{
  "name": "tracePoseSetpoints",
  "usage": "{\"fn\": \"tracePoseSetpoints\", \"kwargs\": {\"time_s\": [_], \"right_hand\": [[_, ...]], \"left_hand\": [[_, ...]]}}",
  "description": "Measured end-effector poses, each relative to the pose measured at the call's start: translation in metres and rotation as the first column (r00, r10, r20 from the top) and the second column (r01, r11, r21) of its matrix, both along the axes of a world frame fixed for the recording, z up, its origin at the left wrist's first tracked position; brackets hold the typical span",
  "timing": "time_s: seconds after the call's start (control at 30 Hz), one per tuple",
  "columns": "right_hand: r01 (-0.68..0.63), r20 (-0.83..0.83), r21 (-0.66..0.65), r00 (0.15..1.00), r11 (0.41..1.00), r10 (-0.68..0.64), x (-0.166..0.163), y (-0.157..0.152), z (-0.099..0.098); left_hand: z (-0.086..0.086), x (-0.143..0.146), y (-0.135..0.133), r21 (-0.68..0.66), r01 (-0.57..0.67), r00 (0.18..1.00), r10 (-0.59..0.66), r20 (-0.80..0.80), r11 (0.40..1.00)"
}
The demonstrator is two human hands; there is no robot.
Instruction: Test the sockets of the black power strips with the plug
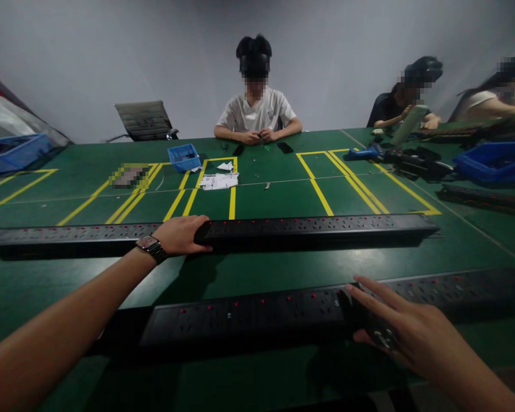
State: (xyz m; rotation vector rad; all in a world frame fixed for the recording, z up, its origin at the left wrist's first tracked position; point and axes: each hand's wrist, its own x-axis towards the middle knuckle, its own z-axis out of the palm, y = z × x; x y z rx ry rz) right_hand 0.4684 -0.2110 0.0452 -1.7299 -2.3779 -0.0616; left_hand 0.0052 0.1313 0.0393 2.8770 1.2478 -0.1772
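Two long black power strips with rows of sockets and red dots lie crosswise on the green table. My left hand (182, 236), with a watch (152, 247) on its wrist, is closed over the middle of the far power strip (292, 230). My right hand (405, 323) spans the near power strip (249, 317), fingers over its top and thumb at its front side. A dark, shiny piece (385, 337) shows under the right palm; its kind is unclear. The near strip's left end is in shadow behind my left forearm.
Across the table (274, 200) sits a person (257, 111); two more people work at the right. A small blue bin (183, 157) and white papers (218, 181) lie ahead. Larger blue bins stand left (17, 153) and right (495, 163), near a dark tool with a blue part (364, 153).
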Motion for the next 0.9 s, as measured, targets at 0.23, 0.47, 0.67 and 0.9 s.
{"fn": "tracePoseSetpoints", "kwargs": {"time_s": [0.23,0.47,0.67,0.9], "right_hand": [[0.115,0.215,-0.043,0.971,0.992,-0.103,-0.037,0.018,0.005],[0.176,0.257,-0.115,0.956,0.978,-0.142,-0.052,0.026,0.018],[0.190,0.211,-0.102,0.963,0.976,-0.166,-0.057,0.035,0.016],[0.178,0.167,-0.084,0.973,0.980,-0.162,-0.073,0.076,0.015]], "left_hand": [[0.012,0.000,-0.006,0.033,-0.048,0.999,0.049,-0.013,0.998],[0.080,0.013,-0.040,0.206,0.006,0.998,0.009,-0.069,0.979],[0.145,0.039,-0.084,0.281,0.053,0.995,-0.027,-0.095,0.958],[0.196,0.073,-0.114,0.328,-0.032,0.996,0.059,-0.073,0.944]]}}
